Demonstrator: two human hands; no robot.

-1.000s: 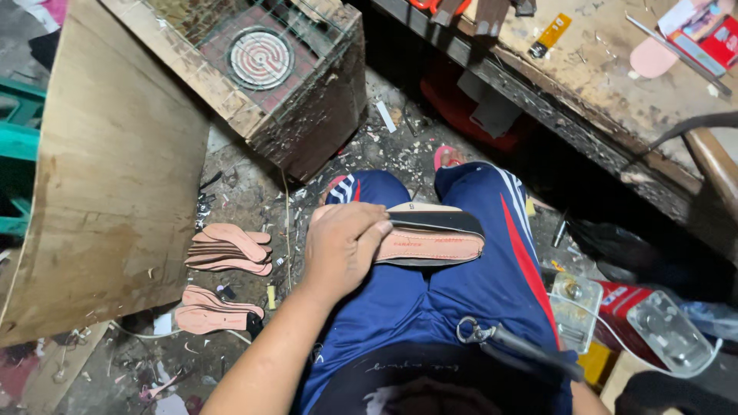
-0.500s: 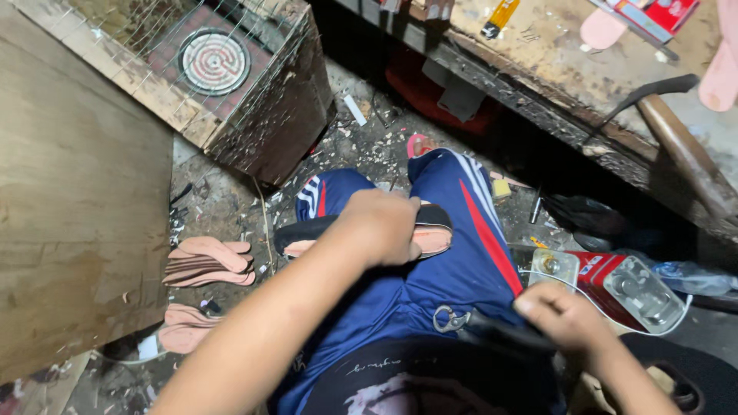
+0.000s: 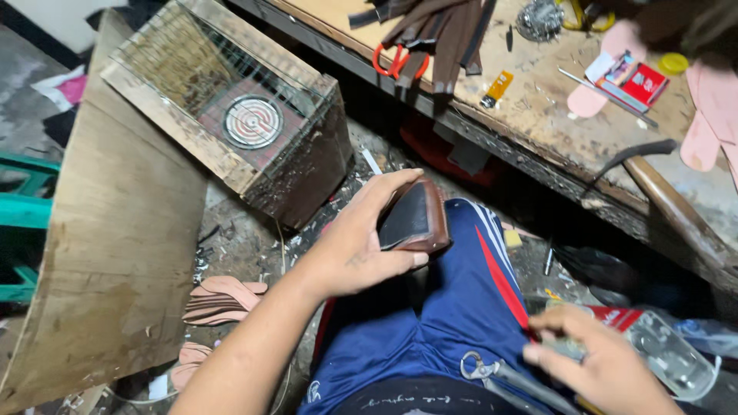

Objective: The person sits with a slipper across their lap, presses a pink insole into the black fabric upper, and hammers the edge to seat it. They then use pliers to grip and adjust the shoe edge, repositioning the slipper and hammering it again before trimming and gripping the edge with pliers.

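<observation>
My left hand [image 3: 355,246] grips a brown shoe sole with a black inner face [image 3: 413,219], lifted off my lap in blue track trousers [image 3: 469,307] and turned on edge. My right hand [image 3: 603,361] is down at my right hip, its fingers closed on a small object by a clear plastic container [image 3: 673,353]; what it holds is blurred. A metal tool with a ring [image 3: 492,370] lies across my lap near that hand.
A wooden box with a round coil heater [image 3: 250,123] stands on the littered floor ahead. A large board [image 3: 115,246] leans at left. Pink soles [image 3: 223,298] lie stacked on the floor. A workbench [image 3: 538,92] with straps, scissors and pink cut-outs spans the top right.
My left hand has lifted the sole from flat on my thigh and turned it upright. My right hand came into view at the hip, and the camera swung toward the bench.
</observation>
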